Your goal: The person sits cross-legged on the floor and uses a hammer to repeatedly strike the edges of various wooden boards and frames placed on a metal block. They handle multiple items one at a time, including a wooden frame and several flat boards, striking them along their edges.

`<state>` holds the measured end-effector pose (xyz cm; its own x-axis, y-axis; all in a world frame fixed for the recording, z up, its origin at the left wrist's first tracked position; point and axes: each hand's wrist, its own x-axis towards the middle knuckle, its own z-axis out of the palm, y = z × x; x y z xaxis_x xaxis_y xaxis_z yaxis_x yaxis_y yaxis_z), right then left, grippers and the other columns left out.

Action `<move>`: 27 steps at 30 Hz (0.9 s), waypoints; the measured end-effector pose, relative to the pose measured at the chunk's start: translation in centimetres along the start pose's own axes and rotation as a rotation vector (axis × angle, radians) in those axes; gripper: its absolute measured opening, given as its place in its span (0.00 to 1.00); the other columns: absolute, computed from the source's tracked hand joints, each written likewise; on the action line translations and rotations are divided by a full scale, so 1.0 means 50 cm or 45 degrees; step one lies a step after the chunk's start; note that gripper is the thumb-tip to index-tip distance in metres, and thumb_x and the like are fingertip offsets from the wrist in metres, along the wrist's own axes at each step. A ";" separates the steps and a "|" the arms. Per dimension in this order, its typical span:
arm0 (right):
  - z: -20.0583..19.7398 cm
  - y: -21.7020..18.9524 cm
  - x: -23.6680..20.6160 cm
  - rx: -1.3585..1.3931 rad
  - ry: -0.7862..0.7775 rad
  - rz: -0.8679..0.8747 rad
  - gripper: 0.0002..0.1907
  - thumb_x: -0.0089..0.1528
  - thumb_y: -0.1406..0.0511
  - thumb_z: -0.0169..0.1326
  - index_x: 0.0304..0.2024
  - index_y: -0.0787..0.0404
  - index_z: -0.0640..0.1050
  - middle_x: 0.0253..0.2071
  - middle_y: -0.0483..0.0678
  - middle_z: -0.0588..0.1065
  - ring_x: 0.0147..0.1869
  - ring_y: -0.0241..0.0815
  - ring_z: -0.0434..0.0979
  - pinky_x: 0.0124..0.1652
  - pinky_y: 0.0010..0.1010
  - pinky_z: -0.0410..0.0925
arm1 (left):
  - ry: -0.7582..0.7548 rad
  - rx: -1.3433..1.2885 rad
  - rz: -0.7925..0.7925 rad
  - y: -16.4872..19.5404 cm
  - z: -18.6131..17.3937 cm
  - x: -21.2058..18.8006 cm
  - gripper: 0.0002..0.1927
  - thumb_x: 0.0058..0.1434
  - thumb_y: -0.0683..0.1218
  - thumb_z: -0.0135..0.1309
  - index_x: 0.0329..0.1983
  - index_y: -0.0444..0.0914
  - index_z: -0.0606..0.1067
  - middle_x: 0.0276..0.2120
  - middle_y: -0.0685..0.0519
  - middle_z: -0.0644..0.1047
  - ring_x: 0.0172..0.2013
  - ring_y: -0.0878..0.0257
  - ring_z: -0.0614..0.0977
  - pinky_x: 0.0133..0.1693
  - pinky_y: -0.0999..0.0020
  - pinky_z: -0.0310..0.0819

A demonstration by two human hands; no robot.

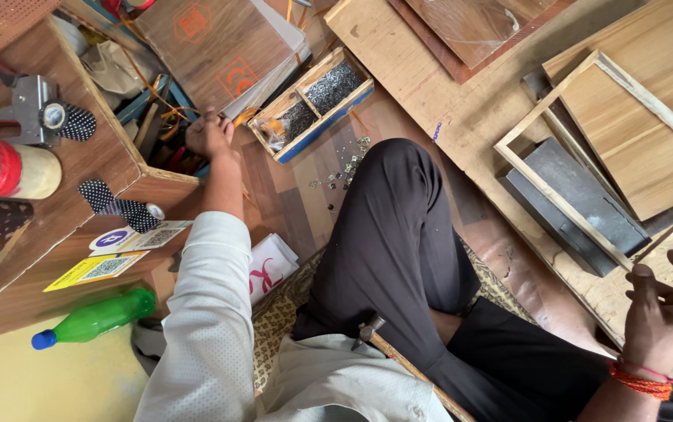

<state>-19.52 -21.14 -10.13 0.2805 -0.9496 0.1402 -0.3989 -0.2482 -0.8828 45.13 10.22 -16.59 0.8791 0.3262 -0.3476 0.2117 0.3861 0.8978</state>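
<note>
Wooden flooring, strewn with boards and frames, fills the workshop scene around a seated person in dark trousers. Nearest, a hammer rests on the lap, its handle cut off at the bottom edge. The right hand hovers open and empty, fingers loosely curled. A green bottle lies on its side. Farther off, the left hand reaches into a cluttered box; its fingers seem closed, though any hold is hidden. Just beside it sits a divided wooden tray of small nails.
</note>
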 end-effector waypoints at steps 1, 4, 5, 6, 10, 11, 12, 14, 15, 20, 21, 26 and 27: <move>0.001 -0.002 0.000 -0.011 0.000 0.003 0.18 0.73 0.76 0.57 0.63 0.75 0.70 0.46 0.61 0.78 0.50 0.44 0.84 0.46 0.26 0.77 | -0.004 0.046 0.009 0.000 0.001 0.006 0.07 0.59 0.39 0.61 0.27 0.35 0.76 0.23 0.53 0.77 0.21 0.65 0.77 0.24 0.74 0.77; 0.003 -0.007 -0.001 -0.005 0.013 0.021 0.18 0.73 0.74 0.57 0.63 0.76 0.70 0.47 0.60 0.77 0.51 0.44 0.83 0.46 0.28 0.77 | -0.049 0.058 -0.025 0.004 0.004 0.018 0.09 0.61 0.40 0.60 0.27 0.34 0.75 0.23 0.54 0.77 0.20 0.66 0.77 0.23 0.73 0.77; 0.004 -0.008 -0.002 0.016 0.011 0.030 0.18 0.73 0.74 0.57 0.64 0.75 0.70 0.46 0.60 0.77 0.50 0.43 0.83 0.46 0.28 0.77 | -0.069 0.040 -0.046 0.007 0.006 0.019 0.10 0.63 0.41 0.60 0.26 0.33 0.74 0.23 0.54 0.76 0.19 0.65 0.77 0.22 0.73 0.77; 0.004 -0.009 -0.002 0.035 0.008 0.040 0.19 0.74 0.73 0.57 0.65 0.75 0.70 0.46 0.59 0.77 0.49 0.43 0.83 0.47 0.27 0.77 | -0.061 0.055 -0.027 0.009 0.006 0.019 0.11 0.63 0.41 0.60 0.26 0.33 0.74 0.22 0.54 0.75 0.18 0.66 0.75 0.20 0.73 0.73; 0.005 -0.009 -0.002 0.050 -0.009 0.032 0.19 0.73 0.73 0.57 0.64 0.75 0.70 0.47 0.59 0.77 0.49 0.43 0.83 0.46 0.28 0.76 | -0.044 0.098 0.071 0.015 0.001 0.015 0.11 0.62 0.42 0.61 0.27 0.35 0.73 0.21 0.52 0.77 0.15 0.68 0.73 0.16 0.75 0.63; 0.005 -0.009 -0.001 0.035 -0.013 0.030 0.18 0.75 0.74 0.58 0.64 0.75 0.70 0.47 0.60 0.77 0.49 0.43 0.83 0.46 0.28 0.77 | -0.047 0.107 0.098 0.015 -0.003 0.015 0.11 0.62 0.42 0.62 0.27 0.35 0.72 0.22 0.51 0.79 0.15 0.68 0.74 0.15 0.75 0.61; 0.005 -0.010 -0.001 0.021 -0.017 0.028 0.17 0.76 0.74 0.58 0.64 0.75 0.70 0.47 0.62 0.78 0.50 0.44 0.84 0.46 0.28 0.77 | -0.011 0.236 0.232 0.015 -0.005 0.017 0.11 0.61 0.42 0.62 0.26 0.35 0.74 0.21 0.51 0.79 0.15 0.68 0.74 0.16 0.75 0.64; 0.006 -0.013 -0.002 -0.004 -0.002 -0.006 0.16 0.75 0.75 0.58 0.63 0.75 0.70 0.49 0.63 0.77 0.51 0.44 0.84 0.46 0.28 0.77 | 0.067 0.490 0.494 0.016 -0.010 0.026 0.10 0.59 0.42 0.63 0.25 0.35 0.76 0.20 0.51 0.78 0.16 0.68 0.73 0.18 0.75 0.68; 0.006 -0.016 -0.002 -0.015 0.020 -0.036 0.16 0.73 0.75 0.57 0.62 0.76 0.70 0.50 0.62 0.76 0.51 0.44 0.83 0.45 0.29 0.77 | 0.081 0.463 0.638 0.015 -0.010 0.031 0.08 0.59 0.40 0.63 0.25 0.35 0.77 0.22 0.51 0.79 0.19 0.67 0.76 0.22 0.75 0.71; 0.015 -0.042 -0.002 0.050 0.087 -0.081 0.14 0.73 0.76 0.57 0.59 0.74 0.72 0.57 0.59 0.76 0.48 0.41 0.82 0.42 0.26 0.74 | -0.401 -0.253 0.027 0.004 0.011 -0.009 0.04 0.60 0.35 0.58 0.31 0.33 0.75 0.29 0.50 0.79 0.31 0.62 0.80 0.37 0.70 0.79; 0.024 -0.050 -0.002 0.121 0.074 -0.058 0.13 0.74 0.76 0.57 0.60 0.73 0.73 0.57 0.57 0.77 0.48 0.40 0.82 0.42 0.25 0.74 | -0.538 -0.340 -0.189 -0.007 0.017 -0.037 0.02 0.60 0.35 0.57 0.32 0.33 0.75 0.31 0.49 0.79 0.34 0.61 0.81 0.40 0.69 0.79; 0.074 -0.120 -0.015 0.460 -0.037 0.031 0.10 0.73 0.72 0.53 0.57 0.66 0.74 0.55 0.51 0.78 0.47 0.37 0.79 0.46 0.25 0.72 | -1.453 -0.437 -0.595 -0.078 0.035 -0.346 0.14 0.59 0.31 0.53 0.48 0.32 0.76 0.42 0.48 0.80 0.43 0.58 0.82 0.46 0.68 0.78; 0.091 -0.138 -0.019 0.491 -0.103 0.049 0.12 0.72 0.71 0.53 0.58 0.66 0.74 0.55 0.51 0.78 0.49 0.37 0.79 0.48 0.27 0.72 | -1.553 -0.061 -0.393 -0.094 0.037 -0.423 0.12 0.61 0.33 0.55 0.49 0.31 0.76 0.42 0.46 0.81 0.42 0.58 0.83 0.47 0.67 0.79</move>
<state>-13.07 -17.64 -6.22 0.3459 -0.9347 0.0813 -0.0574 -0.1076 -0.9925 26.35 -0.07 -12.98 0.6232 -0.7809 -0.0425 0.4848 0.3431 0.8045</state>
